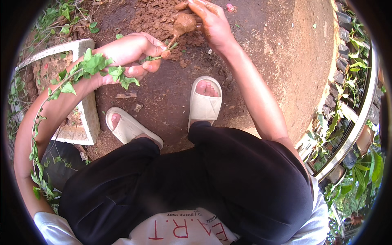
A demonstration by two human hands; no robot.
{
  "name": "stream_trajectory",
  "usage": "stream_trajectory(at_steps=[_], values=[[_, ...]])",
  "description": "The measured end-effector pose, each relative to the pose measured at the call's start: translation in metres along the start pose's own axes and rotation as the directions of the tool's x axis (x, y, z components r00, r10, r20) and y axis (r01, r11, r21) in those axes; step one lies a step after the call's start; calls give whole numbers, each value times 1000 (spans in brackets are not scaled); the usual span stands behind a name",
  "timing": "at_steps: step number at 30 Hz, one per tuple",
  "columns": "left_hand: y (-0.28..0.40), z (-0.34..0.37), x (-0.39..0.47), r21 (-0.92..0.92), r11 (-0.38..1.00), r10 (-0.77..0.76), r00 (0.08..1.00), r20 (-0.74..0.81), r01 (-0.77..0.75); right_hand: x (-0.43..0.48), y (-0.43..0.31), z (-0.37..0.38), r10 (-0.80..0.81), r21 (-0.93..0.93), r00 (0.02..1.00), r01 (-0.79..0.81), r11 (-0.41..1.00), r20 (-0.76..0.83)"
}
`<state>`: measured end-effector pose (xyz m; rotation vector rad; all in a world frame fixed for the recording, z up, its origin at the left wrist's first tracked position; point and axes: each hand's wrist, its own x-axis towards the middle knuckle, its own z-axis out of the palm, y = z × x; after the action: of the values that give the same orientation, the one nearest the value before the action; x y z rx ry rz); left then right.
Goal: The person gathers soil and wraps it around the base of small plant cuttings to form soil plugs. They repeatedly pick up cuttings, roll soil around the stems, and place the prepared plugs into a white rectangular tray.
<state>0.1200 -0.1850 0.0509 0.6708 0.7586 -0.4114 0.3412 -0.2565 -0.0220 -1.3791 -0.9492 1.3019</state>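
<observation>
My left hand (146,55) pinches the stem of a leafy vine cutting (93,65). Its long green trail hangs back over my left forearm. At the stem's far end sits a rounded lump of wet brown mud (184,23). My right hand (211,23), its fingers smeared with mud, is apart-fingered and cupped beside the lump. Some fingertips meet the lump's right side or lie just behind it; which one is unclear. Beneath both hands spreads a heap of wet reddish-brown mud (154,15).
A white rectangular frame-like block (88,119) stands at left, beside creeping plants (65,12). My feet wear cream slides (205,104), (131,125) on the dirt ground. Along the right run dark stones (338,76), plants and a curved pale rail (364,113). A pink petal (230,7) lies at the top.
</observation>
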Motion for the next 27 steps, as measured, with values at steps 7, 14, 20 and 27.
stream_trajectory(at_steps=[7,14,20,27], values=[[-1,3,0,54,998,-15,999,-38,17,-14,-12,30,170,-75,982,-177,981,-87],[-1,2,0,44,998,-36,997,-66,39,-17,-10,38,253,99,953,-239,966,-165],[0,5,-1,49,998,-19,992,-123,25,-13,-4,4,199,278,959,-251,927,200],[6,5,-4,271,959,-31,979,-200,86,-13,-30,-17,-3,-344,879,189,920,476]])
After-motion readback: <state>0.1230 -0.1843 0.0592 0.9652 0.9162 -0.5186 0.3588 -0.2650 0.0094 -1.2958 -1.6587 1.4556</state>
